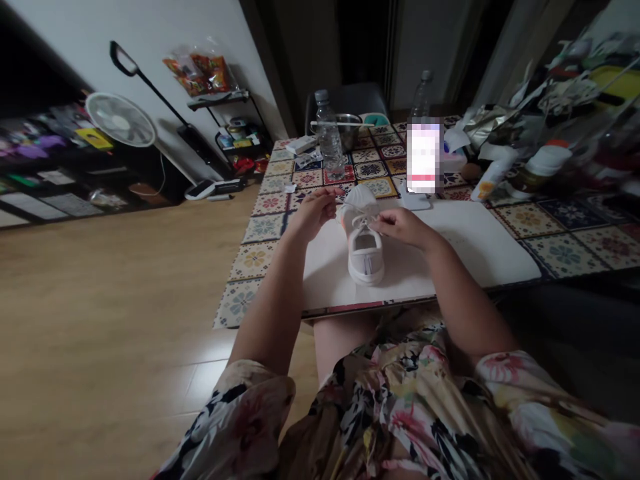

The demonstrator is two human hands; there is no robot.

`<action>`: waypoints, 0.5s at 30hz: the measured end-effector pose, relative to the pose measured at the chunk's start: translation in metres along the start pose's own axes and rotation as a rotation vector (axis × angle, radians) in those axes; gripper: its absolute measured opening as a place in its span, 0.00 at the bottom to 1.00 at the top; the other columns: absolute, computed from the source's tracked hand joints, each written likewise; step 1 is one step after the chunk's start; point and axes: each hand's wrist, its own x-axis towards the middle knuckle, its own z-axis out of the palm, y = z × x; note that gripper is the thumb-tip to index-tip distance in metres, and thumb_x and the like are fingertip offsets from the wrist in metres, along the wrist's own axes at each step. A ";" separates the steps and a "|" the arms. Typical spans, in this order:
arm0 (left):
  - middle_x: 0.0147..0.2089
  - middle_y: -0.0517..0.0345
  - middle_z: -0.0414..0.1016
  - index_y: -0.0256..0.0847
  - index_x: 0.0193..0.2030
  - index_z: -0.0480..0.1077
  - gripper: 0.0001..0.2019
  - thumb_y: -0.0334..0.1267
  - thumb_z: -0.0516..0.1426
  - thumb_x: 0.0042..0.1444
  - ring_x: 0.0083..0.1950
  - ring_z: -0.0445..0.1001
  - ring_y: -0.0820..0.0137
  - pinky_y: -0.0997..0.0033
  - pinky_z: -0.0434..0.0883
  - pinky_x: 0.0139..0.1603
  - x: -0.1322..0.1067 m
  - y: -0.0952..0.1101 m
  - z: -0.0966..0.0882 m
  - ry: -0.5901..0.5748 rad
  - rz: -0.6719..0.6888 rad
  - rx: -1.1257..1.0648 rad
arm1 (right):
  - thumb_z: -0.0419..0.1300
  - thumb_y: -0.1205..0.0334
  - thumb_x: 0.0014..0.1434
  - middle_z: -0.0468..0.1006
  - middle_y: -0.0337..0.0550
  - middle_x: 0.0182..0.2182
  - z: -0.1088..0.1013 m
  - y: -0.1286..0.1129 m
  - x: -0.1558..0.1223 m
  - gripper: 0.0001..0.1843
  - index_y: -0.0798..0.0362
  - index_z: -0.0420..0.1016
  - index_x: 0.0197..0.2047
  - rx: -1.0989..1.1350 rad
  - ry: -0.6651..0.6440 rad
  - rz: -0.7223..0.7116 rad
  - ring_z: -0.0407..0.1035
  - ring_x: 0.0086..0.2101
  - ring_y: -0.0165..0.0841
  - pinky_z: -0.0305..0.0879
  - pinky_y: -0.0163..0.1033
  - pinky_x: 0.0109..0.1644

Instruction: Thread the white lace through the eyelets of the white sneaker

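A white sneaker (365, 257) with a pale orange patch on its side stands on a white sheet (325, 283), heel toward me and toe pointing away. Its white shoelace (361, 219) is crossed over the tongue. On the shoe's left, my left hand (319, 212) is closed in a pinch, and a thin stretch of lace runs from its fingertips toward the shoe. My right hand (403, 227) comes in from the other side, thumb and fingers pinched on the lace near the shoe's opening.
A clear plastic bottle (329, 137) stands beyond the shoe on the tile-patterned tablecloth (257, 257). A lit phone with a blurred screen (423, 159) is propped behind the sheet. White containers (545, 167) and clutter crowd the right. A fan (121, 120) stands at left.
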 end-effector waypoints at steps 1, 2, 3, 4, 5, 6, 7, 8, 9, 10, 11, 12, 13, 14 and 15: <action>0.17 0.70 0.53 0.37 0.32 0.73 0.02 0.29 0.59 0.55 0.17 0.54 0.82 0.83 0.58 0.20 0.000 0.000 -0.001 -0.005 -0.001 -0.019 | 0.62 0.41 0.54 0.62 0.32 0.19 0.000 -0.001 -0.001 0.24 0.53 0.66 0.23 0.013 -0.009 0.007 0.55 0.24 0.27 0.49 0.36 0.30; 0.17 0.70 0.53 0.37 0.33 0.73 0.03 0.28 0.58 0.55 0.17 0.54 0.82 0.83 0.59 0.20 0.001 0.001 -0.001 -0.003 -0.002 -0.043 | 0.62 0.43 0.54 0.63 0.32 0.20 -0.001 -0.001 -0.002 0.22 0.53 0.67 0.23 0.026 -0.017 0.014 0.55 0.24 0.27 0.49 0.37 0.30; 0.17 0.70 0.53 0.37 0.33 0.73 0.04 0.27 0.57 0.55 0.17 0.54 0.82 0.83 0.59 0.20 0.001 0.001 -0.002 0.006 -0.004 -0.068 | 0.62 0.47 0.54 0.63 0.33 0.20 -0.002 -0.001 -0.003 0.19 0.53 0.67 0.24 0.036 -0.023 0.024 0.56 0.24 0.27 0.49 0.37 0.30; 0.17 0.71 0.54 0.37 0.34 0.73 0.04 0.27 0.57 0.55 0.17 0.55 0.82 0.83 0.59 0.21 0.001 0.002 -0.003 0.016 -0.009 -0.094 | 0.62 0.50 0.53 0.64 0.33 0.20 -0.003 -0.002 -0.004 0.16 0.53 0.68 0.24 0.040 -0.024 0.037 0.56 0.24 0.27 0.50 0.36 0.30; 0.17 0.70 0.55 0.37 0.35 0.73 0.04 0.26 0.57 0.55 0.17 0.56 0.82 0.83 0.60 0.21 0.001 0.002 -0.003 0.025 -0.015 -0.121 | 0.62 0.53 0.53 0.64 0.33 0.20 -0.004 -0.002 -0.005 0.14 0.53 0.69 0.25 0.041 -0.023 0.046 0.56 0.24 0.27 0.50 0.36 0.30; 0.18 0.70 0.57 0.37 0.35 0.73 0.05 0.26 0.58 0.54 0.18 0.58 0.82 0.83 0.61 0.22 0.001 0.003 -0.004 0.035 -0.019 -0.150 | 0.62 0.55 0.52 0.65 0.33 0.21 -0.006 -0.003 -0.006 0.11 0.53 0.69 0.25 0.046 -0.015 0.042 0.56 0.24 0.28 0.51 0.36 0.31; 0.19 0.70 0.59 0.37 0.37 0.73 0.06 0.25 0.58 0.53 0.19 0.60 0.82 0.83 0.63 0.24 0.001 0.003 -0.004 0.045 -0.018 -0.184 | 0.62 0.57 0.52 0.66 0.34 0.21 -0.007 -0.004 -0.008 0.10 0.53 0.70 0.25 0.066 0.001 0.013 0.58 0.25 0.28 0.53 0.37 0.31; 0.20 0.69 0.62 0.37 0.38 0.73 0.08 0.24 0.57 0.52 0.20 0.63 0.82 0.82 0.65 0.26 0.001 0.004 -0.004 0.061 -0.009 -0.228 | 0.62 0.58 0.52 0.68 0.35 0.23 -0.009 -0.006 -0.009 0.09 0.52 0.71 0.25 0.107 0.026 -0.043 0.60 0.27 0.29 0.56 0.37 0.33; 0.21 0.68 0.65 0.37 0.39 0.73 0.09 0.23 0.56 0.52 0.22 0.65 0.81 0.82 0.67 0.28 0.001 0.005 -0.005 0.082 0.006 -0.285 | 0.62 0.60 0.52 0.71 0.37 0.26 -0.011 -0.008 -0.011 0.08 0.52 0.71 0.24 0.173 0.058 -0.115 0.63 0.30 0.30 0.59 0.38 0.37; 0.22 0.66 0.67 0.37 0.40 0.73 0.11 0.23 0.55 0.52 0.23 0.68 0.80 0.81 0.69 0.30 0.002 0.005 -0.006 0.112 0.026 -0.354 | 0.62 0.61 0.52 0.73 0.38 0.30 -0.013 -0.011 -0.013 0.08 0.51 0.72 0.24 0.265 0.095 -0.186 0.66 0.34 0.32 0.62 0.39 0.41; 0.23 0.65 0.68 0.38 0.40 0.73 0.11 0.24 0.54 0.52 0.25 0.70 0.79 0.80 0.71 0.32 0.002 0.006 -0.007 0.144 0.046 -0.429 | 0.62 0.62 0.51 0.75 0.39 0.33 -0.015 -0.014 -0.015 0.07 0.51 0.72 0.23 0.377 0.130 -0.238 0.68 0.38 0.33 0.63 0.40 0.45; 0.23 0.65 0.68 0.38 0.41 0.73 0.12 0.24 0.53 0.53 0.26 0.72 0.78 0.79 0.71 0.33 0.003 0.007 -0.008 0.174 0.064 -0.507 | 0.62 0.62 0.50 0.75 0.39 0.35 -0.018 -0.017 -0.017 0.07 0.51 0.71 0.22 0.504 0.157 -0.256 0.69 0.41 0.34 0.64 0.41 0.48; 0.22 0.64 0.68 0.38 0.41 0.73 0.12 0.25 0.52 0.54 0.26 0.72 0.77 0.79 0.72 0.33 0.004 0.007 -0.010 0.197 0.075 -0.578 | 0.62 0.62 0.50 0.76 0.39 0.34 -0.020 -0.020 -0.020 0.08 0.50 0.70 0.22 0.640 0.173 -0.237 0.71 0.42 0.35 0.65 0.42 0.49; 0.22 0.64 0.67 0.38 0.40 0.73 0.12 0.24 0.51 0.55 0.25 0.70 0.77 0.80 0.71 0.31 0.004 0.008 -0.012 0.208 0.076 -0.636 | 0.62 0.61 0.50 0.75 0.38 0.31 -0.024 -0.022 -0.023 0.09 0.50 0.68 0.21 0.774 0.184 -0.195 0.72 0.40 0.35 0.67 0.43 0.49; 0.20 0.65 0.64 0.37 0.39 0.72 0.12 0.24 0.50 0.55 0.22 0.68 0.78 0.82 0.68 0.27 0.004 0.009 -0.015 0.206 0.062 -0.674 | 0.62 0.59 0.51 0.72 0.37 0.27 -0.027 -0.022 -0.027 0.10 0.49 0.67 0.21 0.893 0.201 -0.148 0.72 0.37 0.35 0.69 0.45 0.48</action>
